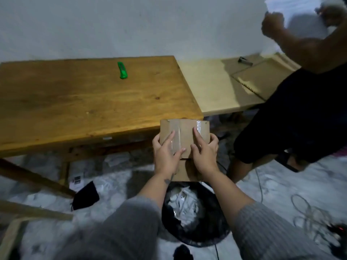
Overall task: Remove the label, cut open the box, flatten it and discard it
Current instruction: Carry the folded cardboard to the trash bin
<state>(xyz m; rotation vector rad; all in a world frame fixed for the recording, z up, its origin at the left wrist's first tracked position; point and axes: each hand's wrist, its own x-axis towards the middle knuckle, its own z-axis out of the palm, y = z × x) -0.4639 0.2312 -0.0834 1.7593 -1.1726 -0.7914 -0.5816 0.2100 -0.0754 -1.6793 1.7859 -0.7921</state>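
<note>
matt brown cardboard for the flattened box (185, 131), crossed by strips of glossy clear tape (199, 126). varnished wood with a soft sheen and visible grain on the table (90, 98); paler, duller wood on the neighbouring table (208, 87). bright green plastic on the cutter (122, 70). grey ribbed knit cloth for the sleeves (272, 229). black mesh-like bin (195, 231), crumpled white paper inside.

One head-worn view — looking forward and down, close over both hands, table (93, 94) beyond.
</note>
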